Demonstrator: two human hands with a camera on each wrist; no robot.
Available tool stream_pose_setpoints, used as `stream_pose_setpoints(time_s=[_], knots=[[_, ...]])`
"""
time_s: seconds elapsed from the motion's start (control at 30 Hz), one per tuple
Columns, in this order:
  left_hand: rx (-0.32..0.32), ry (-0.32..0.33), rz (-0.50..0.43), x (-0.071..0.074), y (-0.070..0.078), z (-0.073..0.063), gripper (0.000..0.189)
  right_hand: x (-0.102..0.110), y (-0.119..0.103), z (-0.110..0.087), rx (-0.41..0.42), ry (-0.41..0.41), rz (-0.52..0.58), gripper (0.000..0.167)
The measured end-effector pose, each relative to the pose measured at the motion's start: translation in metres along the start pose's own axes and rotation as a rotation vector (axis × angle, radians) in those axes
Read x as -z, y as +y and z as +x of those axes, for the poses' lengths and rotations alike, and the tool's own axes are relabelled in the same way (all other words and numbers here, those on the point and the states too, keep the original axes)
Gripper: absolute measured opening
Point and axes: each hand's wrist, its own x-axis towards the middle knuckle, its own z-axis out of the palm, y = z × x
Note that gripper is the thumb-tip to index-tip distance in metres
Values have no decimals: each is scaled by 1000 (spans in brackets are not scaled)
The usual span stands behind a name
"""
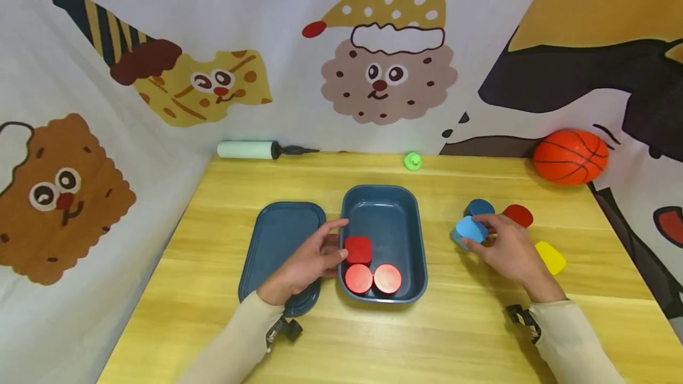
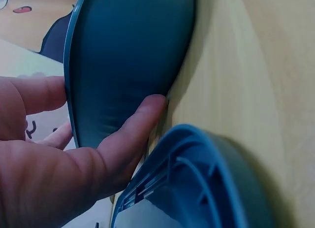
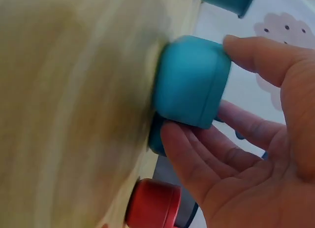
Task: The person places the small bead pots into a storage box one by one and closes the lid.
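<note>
A dark blue rectangular box (image 1: 395,224) stands on the table with a red rounded-square piece (image 1: 358,249) and two round red pieces, a left one (image 1: 358,278) and a right one (image 1: 387,278), in its near end. My left hand (image 1: 315,259) touches the box's left wall with relaxed, spread fingers. My right hand (image 1: 509,248) pinches a light blue rounded-square piece (image 3: 189,82), with a seam near its top, between thumb and fingers. Beside it are a darker blue piece (image 1: 480,208), a dark red piece (image 1: 518,216) and a yellow piece (image 1: 551,258), partly hidden by the hand.
A dark blue lid (image 1: 283,236) lies left of the box, partly under my left hand. Along the back are a pale hand pump (image 1: 248,150), a green toy duck (image 1: 412,161) and an orange basketball (image 1: 571,157). A printed cloth hangs behind the table.
</note>
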Motion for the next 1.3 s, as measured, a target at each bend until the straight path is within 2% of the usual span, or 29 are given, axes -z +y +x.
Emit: stream_pose_setpoints(time_s=[0.2,0.4,0.7,1.07,1.3], knots=[[-3,3,-24,1,3,1,71,4,-6,4,18,-2,98,56],[11,16,-29,0,4,1,72,7,-19,6,53,-7,123,55],[12,30,-23,1,2,-2,72,-2,-51,15,180,48,202,47],[2,39,-45,-2,3,-2,72,-13,-96,21,260,19,253,48],[-2,19,-66,-3,4,-1,73,-28,-117,15,287,-41,224,52]])
